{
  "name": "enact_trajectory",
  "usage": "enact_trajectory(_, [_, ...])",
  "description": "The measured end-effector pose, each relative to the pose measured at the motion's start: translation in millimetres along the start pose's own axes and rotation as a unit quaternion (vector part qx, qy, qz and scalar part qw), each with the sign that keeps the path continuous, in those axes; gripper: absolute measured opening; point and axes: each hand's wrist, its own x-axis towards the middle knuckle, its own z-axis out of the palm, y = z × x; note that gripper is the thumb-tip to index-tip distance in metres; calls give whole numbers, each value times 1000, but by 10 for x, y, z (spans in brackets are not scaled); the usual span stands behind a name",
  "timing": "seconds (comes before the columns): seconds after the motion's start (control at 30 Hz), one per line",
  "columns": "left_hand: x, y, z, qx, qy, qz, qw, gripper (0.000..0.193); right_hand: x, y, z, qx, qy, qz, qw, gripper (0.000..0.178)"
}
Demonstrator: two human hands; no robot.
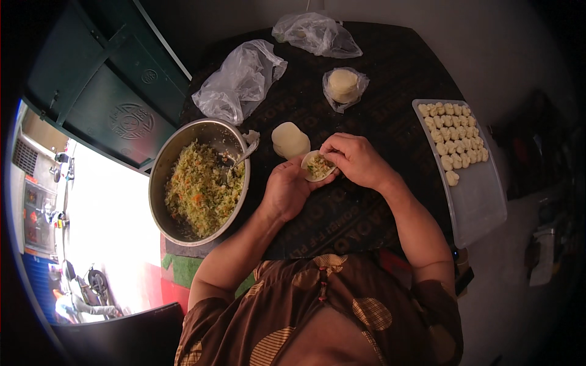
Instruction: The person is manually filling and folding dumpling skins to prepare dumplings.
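Left of centre: steel bowl (213, 129), chopped vegetable filling (201, 189) inside; spoon (248, 152), its tip buried. Centre: pale wrappers (290, 140), overlapping, count unclear; left hand (287, 188), cupped, fingers mostly hidden beneath one filled wrapper (318, 166) at mid-frame; right hand (360, 160), pinching its upper-right edge, thumb indistinct. Right: translucent tray (476, 201), pleated dumplings (453, 135) rowed in upper part.

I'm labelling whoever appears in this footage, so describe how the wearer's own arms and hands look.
The left hand and right hand are ungloved, and no watch or bracelet shows at either wrist. The left forearm and right forearm are bare. The brown sleeves are short and loose, with rounded, yellowish patterned patches.
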Motion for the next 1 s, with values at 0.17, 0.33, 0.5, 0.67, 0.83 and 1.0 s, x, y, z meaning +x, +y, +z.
enact_trajectory(0.17, [3, 3, -16, 2, -1, -18, 1000, 43, -9, 26, 23, 3, -17, -7, 1000, 6])
enact_trajectory(0.33, [-3, 19, 5, 4, 1, -34, 999, 40, 3, 12, 22, -28, 20, -44, 998, 8])
enact_trajectory(0.5, [1, -19, -48, -7, 15, -43, 999, 33, 4, -28, 51, -2, 2, -98, 995, 11])
enact_trajectory(0.67, [2, -27, -51, -16, 14, -41, 999, 29, 2, -12, 38, -2, -24, -103, 994, 11])
enact_trajectory(0.83, [-8, -4, -25, -7, 20, -48, 999, 30, -8, -15, 52, -1, -20, -103, 995, 10])
enact_trajectory(1.0, [-6, 32, 28, 5, 12, -51, 999, 37, 15, 6, -41, 8, 15, -66, 998, 7])
